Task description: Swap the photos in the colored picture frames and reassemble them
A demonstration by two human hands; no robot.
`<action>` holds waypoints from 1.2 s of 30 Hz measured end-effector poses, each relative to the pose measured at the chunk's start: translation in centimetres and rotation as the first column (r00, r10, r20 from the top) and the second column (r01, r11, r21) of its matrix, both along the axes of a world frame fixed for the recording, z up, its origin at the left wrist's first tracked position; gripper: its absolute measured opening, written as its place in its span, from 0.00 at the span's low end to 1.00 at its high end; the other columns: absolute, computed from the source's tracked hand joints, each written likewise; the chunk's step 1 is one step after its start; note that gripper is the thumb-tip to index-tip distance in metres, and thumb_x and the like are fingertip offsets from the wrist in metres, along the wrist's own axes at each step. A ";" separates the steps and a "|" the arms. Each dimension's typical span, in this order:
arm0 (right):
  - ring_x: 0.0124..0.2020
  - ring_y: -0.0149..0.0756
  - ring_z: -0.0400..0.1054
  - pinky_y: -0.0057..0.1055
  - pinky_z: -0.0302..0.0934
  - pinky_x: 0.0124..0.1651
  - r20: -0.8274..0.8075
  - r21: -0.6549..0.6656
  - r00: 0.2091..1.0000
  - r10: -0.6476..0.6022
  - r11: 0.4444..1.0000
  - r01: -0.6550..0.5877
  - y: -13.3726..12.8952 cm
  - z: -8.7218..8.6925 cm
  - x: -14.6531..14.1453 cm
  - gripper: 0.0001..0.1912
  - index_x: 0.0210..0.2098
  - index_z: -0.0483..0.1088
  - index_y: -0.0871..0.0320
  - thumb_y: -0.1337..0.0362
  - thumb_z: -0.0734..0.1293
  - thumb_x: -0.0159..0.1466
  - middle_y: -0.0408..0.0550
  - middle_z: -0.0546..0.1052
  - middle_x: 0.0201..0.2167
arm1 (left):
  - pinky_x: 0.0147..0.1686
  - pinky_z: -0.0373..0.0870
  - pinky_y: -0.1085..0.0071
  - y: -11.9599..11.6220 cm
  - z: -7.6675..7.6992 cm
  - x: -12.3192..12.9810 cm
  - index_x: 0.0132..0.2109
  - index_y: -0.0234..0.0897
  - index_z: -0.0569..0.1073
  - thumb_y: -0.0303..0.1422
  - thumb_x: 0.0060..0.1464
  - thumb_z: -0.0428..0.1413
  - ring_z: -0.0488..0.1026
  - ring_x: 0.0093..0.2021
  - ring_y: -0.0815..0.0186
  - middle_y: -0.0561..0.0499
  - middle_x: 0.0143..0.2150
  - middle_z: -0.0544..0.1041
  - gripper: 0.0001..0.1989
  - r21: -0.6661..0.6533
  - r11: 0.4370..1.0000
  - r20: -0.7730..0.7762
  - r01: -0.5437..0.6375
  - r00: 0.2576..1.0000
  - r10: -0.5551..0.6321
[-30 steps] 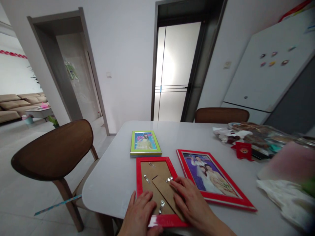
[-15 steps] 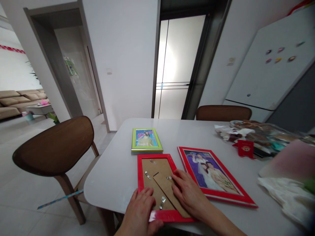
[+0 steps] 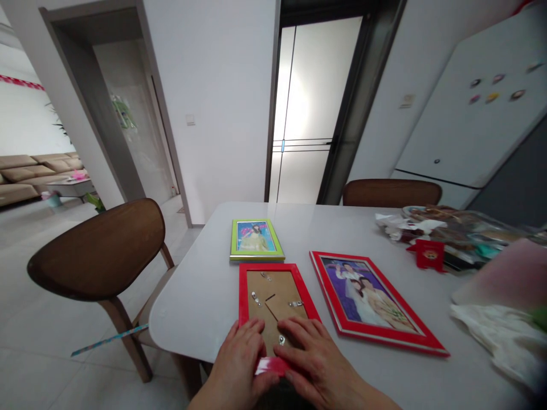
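Observation:
A red picture frame (image 3: 291, 271) lies face down at the table's near edge, its brown backing board (image 3: 273, 285) and metal clips showing. My left hand (image 3: 241, 359) grips its near left corner, fingers on top and thumb at the near edge. On the near right part rests my right hand (image 3: 314, 356), fingers bent over the backing and thumb at the near edge. To the right lies a larger red frame (image 3: 376, 296) face up, with a photo of people on purple. A green frame (image 3: 255, 239) with a photo lies just beyond the face-down one.
The white table (image 3: 192, 307) has a rounded left corner. Plastic bags (image 3: 461, 225), a red packet (image 3: 429, 254) and white cloth (image 3: 491, 336) lie on the right. Brown chairs stand at the left (image 3: 98, 250) and far side (image 3: 391, 193).
My right hand has moved from the frame's right side toward its near edge, uncovering the right clip. My left hand stays at the near left corner. The view has shifted slightly.

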State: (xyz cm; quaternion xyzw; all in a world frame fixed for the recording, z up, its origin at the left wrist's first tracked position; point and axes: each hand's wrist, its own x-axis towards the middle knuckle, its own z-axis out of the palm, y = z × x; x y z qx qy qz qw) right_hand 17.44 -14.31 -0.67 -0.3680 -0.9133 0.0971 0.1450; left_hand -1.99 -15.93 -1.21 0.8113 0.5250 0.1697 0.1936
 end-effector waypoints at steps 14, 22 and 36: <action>0.43 0.37 0.57 0.34 0.51 0.44 -0.036 -0.004 0.985 -0.171 0.985 0.171 5.6 0.4 -5.9 0.16 0.42 0.66 0.55 0.69 0.55 0.57 0.49 0.67 0.41 | 0.55 0.48 0.55 0.0 -0.1 -0.2 0.33 0.36 0.69 0.29 0.36 0.61 0.58 0.55 0.57 0.43 0.53 0.65 0.13 -0.019 1.000 0.079 0.005 0.997 -0.003; 0.43 0.36 0.56 0.34 0.49 0.44 -0.100 -0.035 0.991 -0.091 0.996 0.088 5.2 -0.1 -6.0 0.18 0.40 0.67 0.51 0.73 0.56 0.55 0.45 0.66 0.41 | 0.55 0.47 0.55 0.0 -0.1 -0.3 0.33 0.36 0.69 0.30 0.36 0.61 0.58 0.55 0.57 0.42 0.54 0.65 0.13 -0.045 0.999 0.089 0.008 0.996 -0.004; 0.22 0.31 0.62 0.27 0.49 0.25 -0.238 -0.159 0.794 -0.559 0.829 0.536 13.0 -1.7 -5.9 0.09 0.24 0.67 0.60 0.63 0.59 0.56 0.49 0.72 0.24 | 0.54 0.48 0.53 -0.2 0.6 -0.3 0.35 0.35 0.69 0.30 0.35 0.60 0.57 0.55 0.56 0.42 0.54 0.64 0.15 -0.063 0.998 0.036 0.007 0.999 -0.005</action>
